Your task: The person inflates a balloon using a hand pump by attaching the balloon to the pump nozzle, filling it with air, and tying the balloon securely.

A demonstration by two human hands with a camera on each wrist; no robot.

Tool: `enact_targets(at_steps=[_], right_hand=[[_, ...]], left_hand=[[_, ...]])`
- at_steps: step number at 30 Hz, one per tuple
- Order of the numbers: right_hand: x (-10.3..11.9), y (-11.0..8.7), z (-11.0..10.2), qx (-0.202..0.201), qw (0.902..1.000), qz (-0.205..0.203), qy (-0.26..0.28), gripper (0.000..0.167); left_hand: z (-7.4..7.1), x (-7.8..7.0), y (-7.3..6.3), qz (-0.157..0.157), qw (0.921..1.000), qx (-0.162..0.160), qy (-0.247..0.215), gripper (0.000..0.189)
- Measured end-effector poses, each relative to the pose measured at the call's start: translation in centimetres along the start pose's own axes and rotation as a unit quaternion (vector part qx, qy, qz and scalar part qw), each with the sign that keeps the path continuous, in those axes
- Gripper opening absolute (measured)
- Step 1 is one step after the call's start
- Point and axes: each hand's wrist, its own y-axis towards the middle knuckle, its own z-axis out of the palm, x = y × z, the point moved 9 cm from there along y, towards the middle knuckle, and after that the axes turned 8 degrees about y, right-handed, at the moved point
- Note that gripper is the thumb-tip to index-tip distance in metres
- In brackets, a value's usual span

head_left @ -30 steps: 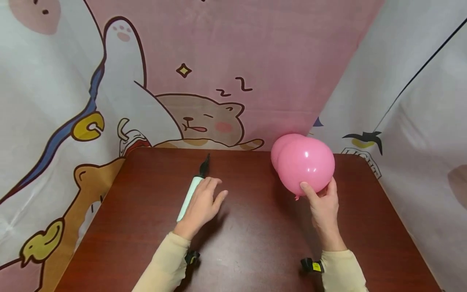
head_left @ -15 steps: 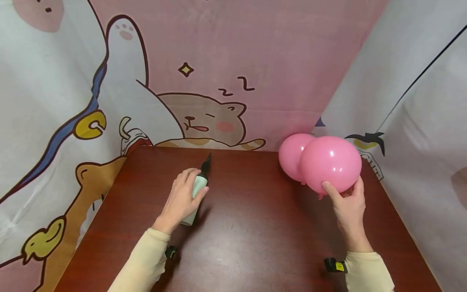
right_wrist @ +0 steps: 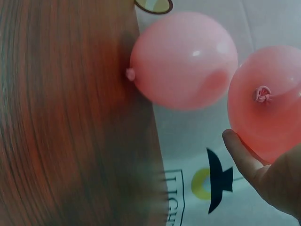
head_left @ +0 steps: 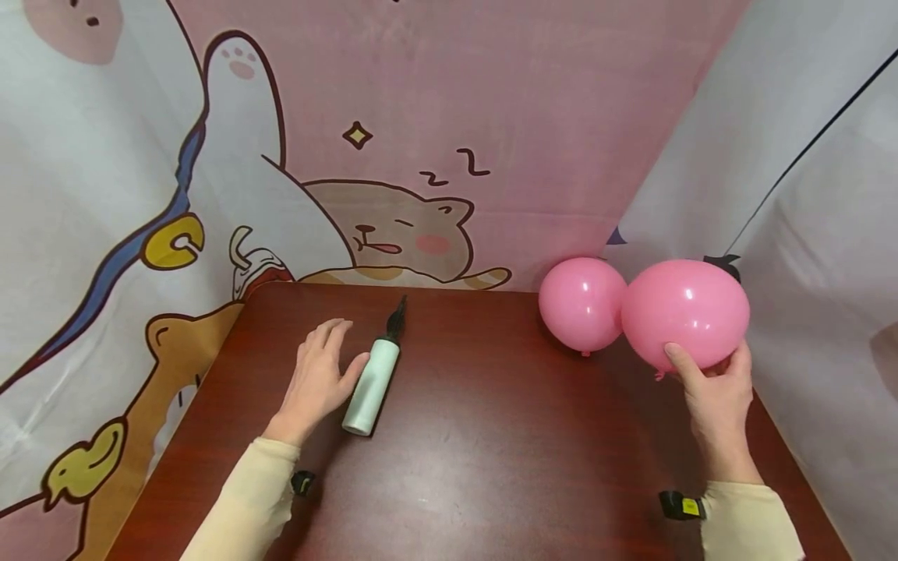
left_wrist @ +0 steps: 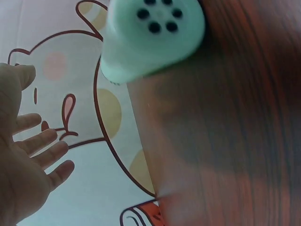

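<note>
On the right, my right hand point(head_left: 719, 409) holds a pink balloon point(head_left: 684, 315) from below, thumb on its near side. The balloon's tied knot point(right_wrist: 263, 93) faces the right wrist camera. A second pink balloon point(head_left: 582, 305) sits at the table's back edge, right beside the held one in the head view. Over the left part of the table, my left hand point(head_left: 316, 386) has its fingers relaxed and holds nothing. Just right of its thumb lies a mint-green balloon pump point(head_left: 372, 387) with a black nozzle point(head_left: 396, 319) aimed at the back. The left wrist view shows the pump's holed end point(left_wrist: 157, 37).
The dark brown wooden table point(head_left: 477, 436) has a printed cartoon cloth point(head_left: 533, 117) hanging behind it and along both sides. Wrist camera mounts point(head_left: 680, 505) sit at the sleeve cuffs.
My right hand has carried its balloon rightward, uncovering the second balloon behind. My left hand has passed leftward over the pump to its left side; the pump has turned slightly.
</note>
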Motion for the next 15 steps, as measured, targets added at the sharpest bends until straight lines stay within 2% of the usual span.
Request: enact_targets(at_steps=[3, 9, 12, 15], right_hand=[[-0.5, 0.7, -0.8, -0.008, 0.9997, 0.011, 0.018, 0.089], [-1.4, 2.3, -2.2, -0.029, 0.9994, 0.018, 0.004, 0.089], [-1.9, 3.0, -2.5, -0.03, 0.999, 0.017, -0.028, 0.089], [-2.7, 3.6, -2.6, -0.027, 0.9954, 0.023, -0.089, 0.09]], left_hand=[[0.0, 0.9, -0.2, -0.01, 0.9999, 0.002, 0.004, 0.062], [0.2, 2.6, -0.7, -0.031, 0.9994, 0.013, 0.01, 0.065], [0.4, 3.0, -0.9, -0.032, 0.9993, 0.013, 0.016, 0.066], [0.7, 3.4, -1.0, -0.027, 0.9992, 0.01, 0.027, 0.068]])
